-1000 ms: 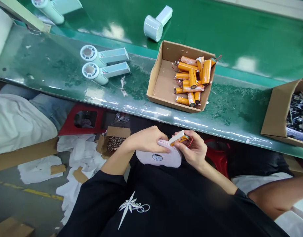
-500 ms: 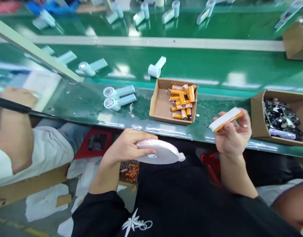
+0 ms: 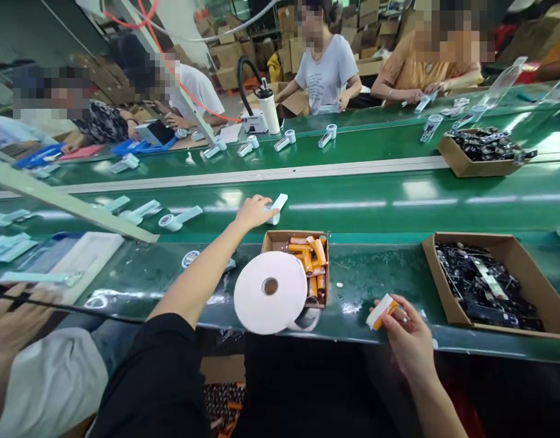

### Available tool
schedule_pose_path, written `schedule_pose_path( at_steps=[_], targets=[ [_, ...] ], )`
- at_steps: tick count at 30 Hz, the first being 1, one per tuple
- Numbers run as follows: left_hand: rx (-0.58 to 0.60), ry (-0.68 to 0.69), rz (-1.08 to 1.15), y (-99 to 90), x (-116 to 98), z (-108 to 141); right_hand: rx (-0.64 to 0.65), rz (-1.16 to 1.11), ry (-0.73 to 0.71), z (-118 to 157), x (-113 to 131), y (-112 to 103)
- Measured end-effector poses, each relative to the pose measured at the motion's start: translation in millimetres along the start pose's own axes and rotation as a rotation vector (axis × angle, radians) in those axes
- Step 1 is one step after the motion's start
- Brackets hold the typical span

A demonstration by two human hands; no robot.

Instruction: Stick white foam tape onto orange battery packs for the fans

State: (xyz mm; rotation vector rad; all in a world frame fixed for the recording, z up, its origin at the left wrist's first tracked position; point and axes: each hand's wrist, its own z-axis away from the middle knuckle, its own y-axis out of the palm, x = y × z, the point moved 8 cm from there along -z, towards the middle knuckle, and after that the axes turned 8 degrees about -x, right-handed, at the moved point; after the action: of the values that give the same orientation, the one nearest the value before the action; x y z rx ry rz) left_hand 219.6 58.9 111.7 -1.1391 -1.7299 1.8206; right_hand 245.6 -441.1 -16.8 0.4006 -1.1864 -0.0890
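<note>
Battery [image 3: 390,308], orange, white-taped — right hand [image 3: 412,340] pinching it; left hand [image 3: 253,213] — clasping glossy pale fan [image 3: 280,203].

One white tape roll [image 3: 248,307] is counted near the middle; one box of orange cells [image 3: 268,243] is seen there. Two boxes of black parts [image 3: 538,274] are spotted right, near and far; four pale fans [image 3: 282,143] are lined up far centre.

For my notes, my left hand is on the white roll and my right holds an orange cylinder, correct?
Not quite: the head view shows your left hand at a pale device on the green belt, not on the white roll. Your right hand does hold an orange cylinder.
</note>
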Motion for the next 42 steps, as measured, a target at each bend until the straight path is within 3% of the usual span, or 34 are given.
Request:
schedule_pose_path(
  at_steps=[3,6,10,13,15,17,19,21,24,27,32,38,42],
  targets=[
    [0.125,-0.083,-0.117,19.5,-1,-38,-0.027,-0.031,0.010,-10,-4,1],
    [0.289,-0.042,-0.163,36.4,-10,-51,-0.051,-0.052,-0.016,-14,-1,11],
    [0.430,0.163,-0.154,46.7,-22,-39,-0.057,-0.064,-0.079,-18,16,26],
    [0.392,0.484,-0.111,56.3,-53,-30,-0.044,-0.061,-0.174,-27,45,41],
    [0.291,0.675,-0.081,64.4,-83,-26,-0.011,-0.026,-0.274,-36,73,59],
    [0.272,0.758,-0.060,77.3,-109,-25,0.029,0.017,-0.399,-49,104,85],
    [0.357,0.797,-0.035,90.5,-127,-27,0.082,0.079,-0.509,-66,128,119],
    [0.450,0.817,-0.003,96.6,-137,-31,0.169,0.190,-0.562,-88,138,158],
    [0.561,0.845,0.075,96.6,-143,-34,0.295,0.425,-0.574,-127,123,209],
    [0.612,0.825,0.151,96.5,-147,-37,0.354,0.642,-0.583,-156,97,236],
    [0.511,0.671,0.217,98.6,-149,-45,0.451,0.958,-0.627,-159,71,250],
    [0.507,0.578,0.228,105.3,-154,-44,0.565,1.824,-0.740,-146,58,263],
    [0.496,0.545,0.223,104.1,-164,-44,0.598,1.995,-0.691,-154,51,275]
  ],
)
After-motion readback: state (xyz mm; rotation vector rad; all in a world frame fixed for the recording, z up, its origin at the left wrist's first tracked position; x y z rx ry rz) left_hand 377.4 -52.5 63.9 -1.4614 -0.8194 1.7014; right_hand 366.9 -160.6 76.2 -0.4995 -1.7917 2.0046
